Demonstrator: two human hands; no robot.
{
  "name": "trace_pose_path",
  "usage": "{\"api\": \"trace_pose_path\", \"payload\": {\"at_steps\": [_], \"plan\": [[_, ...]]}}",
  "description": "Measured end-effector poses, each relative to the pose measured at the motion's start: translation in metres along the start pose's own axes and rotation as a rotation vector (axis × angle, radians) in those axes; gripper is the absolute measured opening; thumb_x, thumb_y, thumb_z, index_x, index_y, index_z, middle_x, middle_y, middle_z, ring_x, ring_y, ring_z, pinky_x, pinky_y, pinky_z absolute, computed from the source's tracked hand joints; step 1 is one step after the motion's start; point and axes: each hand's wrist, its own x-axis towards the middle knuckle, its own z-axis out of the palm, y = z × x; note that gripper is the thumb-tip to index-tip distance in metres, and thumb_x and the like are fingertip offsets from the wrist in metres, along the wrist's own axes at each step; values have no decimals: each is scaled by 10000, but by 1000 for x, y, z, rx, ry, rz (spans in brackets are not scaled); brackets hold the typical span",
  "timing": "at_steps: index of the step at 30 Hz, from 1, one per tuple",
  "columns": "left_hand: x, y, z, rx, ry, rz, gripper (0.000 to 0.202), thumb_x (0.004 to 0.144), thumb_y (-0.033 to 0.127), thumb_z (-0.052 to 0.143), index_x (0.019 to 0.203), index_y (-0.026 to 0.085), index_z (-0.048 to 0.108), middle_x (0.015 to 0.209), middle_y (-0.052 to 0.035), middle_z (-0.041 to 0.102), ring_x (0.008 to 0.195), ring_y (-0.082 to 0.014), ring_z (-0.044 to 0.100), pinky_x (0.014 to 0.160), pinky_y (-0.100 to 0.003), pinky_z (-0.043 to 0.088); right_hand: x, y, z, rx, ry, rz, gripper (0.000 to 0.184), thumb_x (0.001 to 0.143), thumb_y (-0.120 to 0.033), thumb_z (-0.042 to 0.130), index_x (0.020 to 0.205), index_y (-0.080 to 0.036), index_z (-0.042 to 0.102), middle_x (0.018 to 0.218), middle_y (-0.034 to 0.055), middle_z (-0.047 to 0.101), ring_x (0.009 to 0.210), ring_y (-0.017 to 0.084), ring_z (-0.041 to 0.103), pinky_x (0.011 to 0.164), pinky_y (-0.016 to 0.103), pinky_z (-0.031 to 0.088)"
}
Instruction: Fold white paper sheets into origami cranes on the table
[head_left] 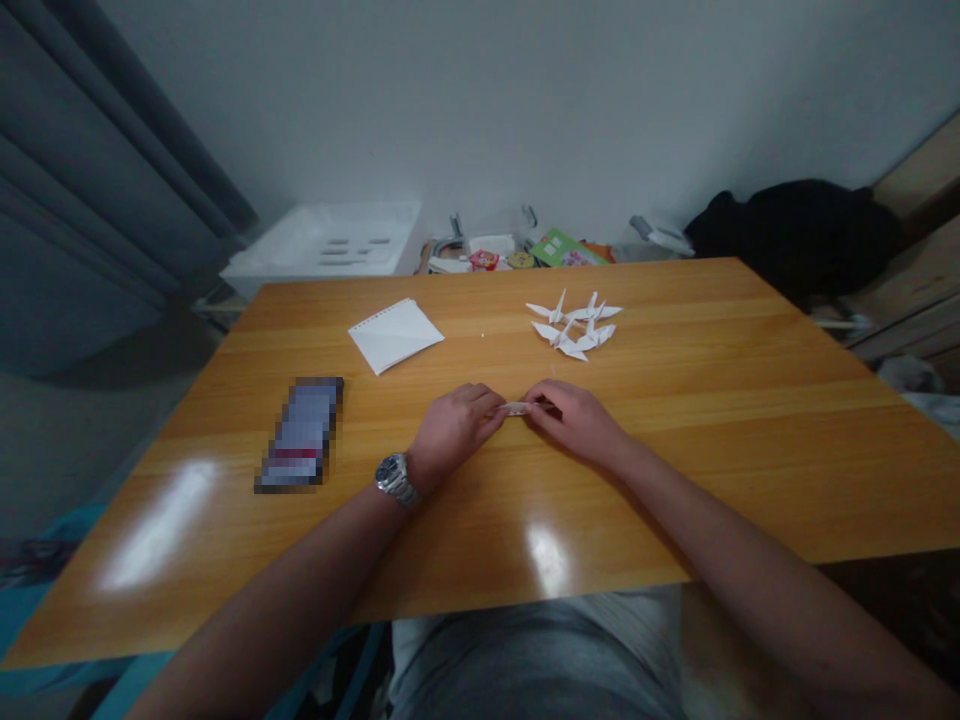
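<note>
My left hand (452,428) and my right hand (574,421) meet at the middle of the wooden table (675,480). Both pinch a small folded piece of white paper (516,408) between their fingertips, pressing it on the tabletop. Most of the paper is hidden by the fingers. A silver wristwatch (394,477) sits on my left wrist. Beyond my right hand lies a cluster of several white folded paper cranes (574,325). A white notepad (395,334) lies beyond my left hand.
A blurred flat rectangular object (301,434) lies on the table to the left. Behind the table stand a white plastic bin (330,245), assorted clutter (517,255) and dark clothing (795,235). A dark curtain (90,180) hangs at the left.
</note>
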Motion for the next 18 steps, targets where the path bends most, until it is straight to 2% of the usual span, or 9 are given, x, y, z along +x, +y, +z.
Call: {"api": "trace_pose_path", "payload": {"at_steps": [5,8,10,15,18], "plan": [[1,1,-3,-44,38,-24,274,1058,365,470,1015,180,667,979,-67,691,907,-201,627,799,-322,494,3,0,4,123,15,107,124,993,-292,568,941,-208,644,890,33,721,802,186,653,713,292,476],[2,2,-6,-32,90,3,251,1043,345,511,1176,173,635,1137,-86,675,1032,-223,611,918,-360,498,4,3,6,64,30,122,108,983,-261,579,928,-200,649,898,50,720,835,207,648,745,320,475],[2,2,-8,15,98,33,269,1043,339,509,1218,172,626,1198,-95,658,1079,-236,595,963,-384,486,5,6,7,-1,38,91,104,982,-232,575,926,-196,654,902,65,716,860,222,637,777,345,474],[-3,2,-7,112,-48,165,251,1045,328,497,1164,196,675,1188,-91,663,1062,-241,598,956,-400,486,6,10,9,-93,48,-7,100,992,-211,566,952,-194,656,927,84,685,897,236,610,809,370,480],[-5,2,-6,124,-93,172,274,1044,338,500,1194,197,680,1206,-98,659,1065,-243,603,942,-402,496,5,9,10,-108,44,-20,96,996,-222,570,970,-197,660,953,90,663,918,239,602,820,379,490]]}}
